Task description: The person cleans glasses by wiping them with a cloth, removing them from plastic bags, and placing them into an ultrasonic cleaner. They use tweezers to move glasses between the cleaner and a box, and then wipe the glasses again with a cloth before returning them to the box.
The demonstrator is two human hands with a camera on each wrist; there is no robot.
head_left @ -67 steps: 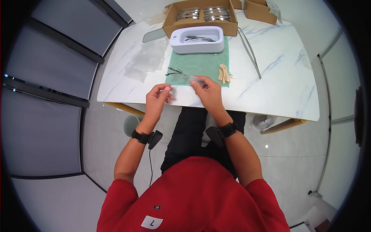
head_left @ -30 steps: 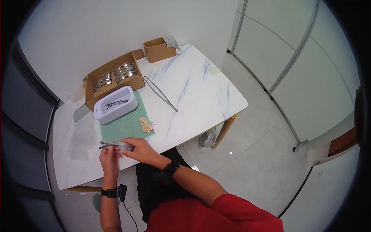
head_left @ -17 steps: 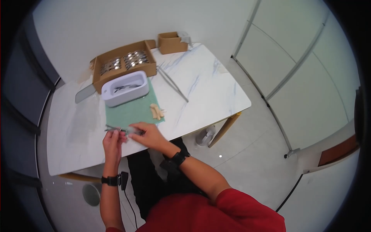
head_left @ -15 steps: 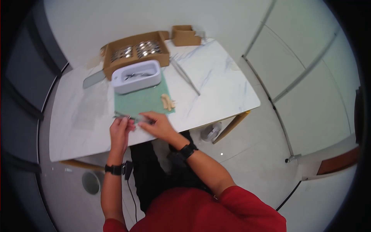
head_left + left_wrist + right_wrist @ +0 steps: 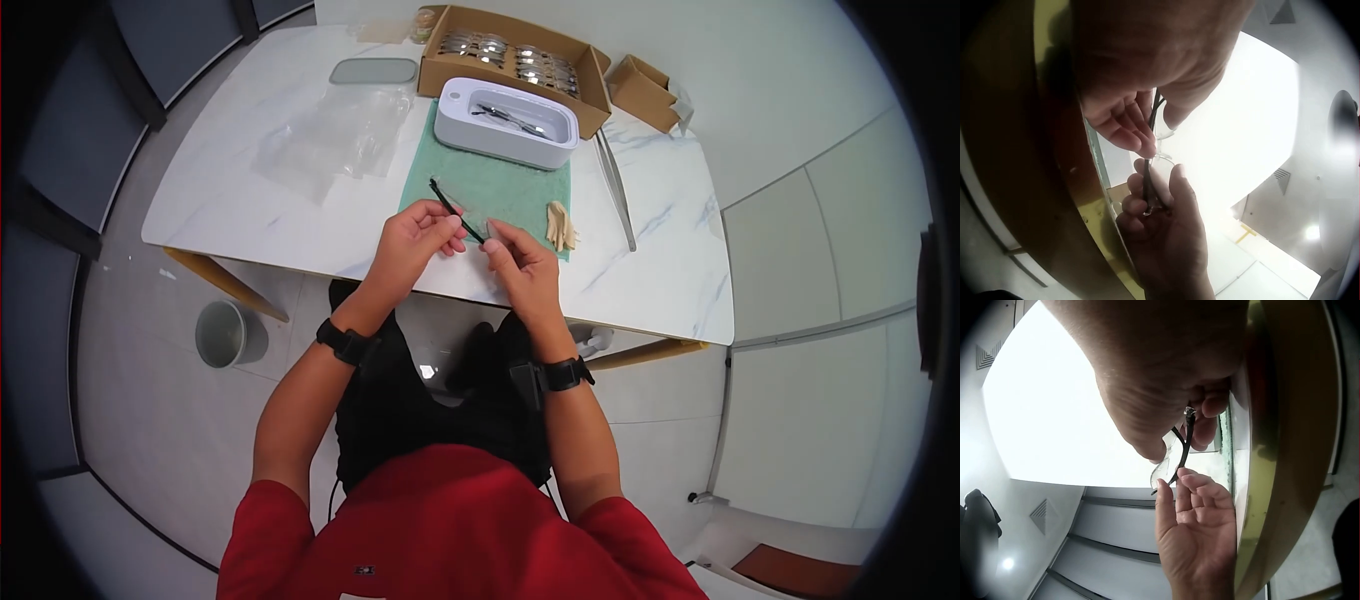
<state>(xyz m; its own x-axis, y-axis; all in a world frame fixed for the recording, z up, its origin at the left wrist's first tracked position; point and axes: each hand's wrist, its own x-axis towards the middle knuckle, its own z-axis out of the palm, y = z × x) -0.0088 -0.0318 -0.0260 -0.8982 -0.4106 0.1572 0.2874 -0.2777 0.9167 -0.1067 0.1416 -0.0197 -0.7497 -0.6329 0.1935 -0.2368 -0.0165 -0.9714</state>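
A pair of eyeglasses (image 5: 449, 204) with dark temples and clear, thin-rimmed lenses is held over the front edge of the green cloth. My left hand (image 5: 408, 250) pinches one end between thumb and fingers. At the other end, my right hand (image 5: 528, 272) grips the glasses with thumb and fingertips. In the left wrist view a lens shows beside my right thumb, and the folded dark temples run between both hands. Seen from the right wrist, the left fingers and thumb (image 5: 1166, 509) meet the far tip of the glasses. Palms and fingers hide parts of the frame.
Behind the hands, a white cleaner tub (image 5: 505, 135) with glasses inside stands on the green cloth (image 5: 425, 165). Further back is a cardboard box (image 5: 440, 80) of glasses. Clear bags (image 5: 335, 145) lie left; beige finger cots (image 5: 560, 227) and tweezers (image 5: 616, 190) lie right.
My left hand, at first apart from the glasses, has come to hold them along with my right. The glasses' dark temples now slant between both hands. The head view swung right and back.
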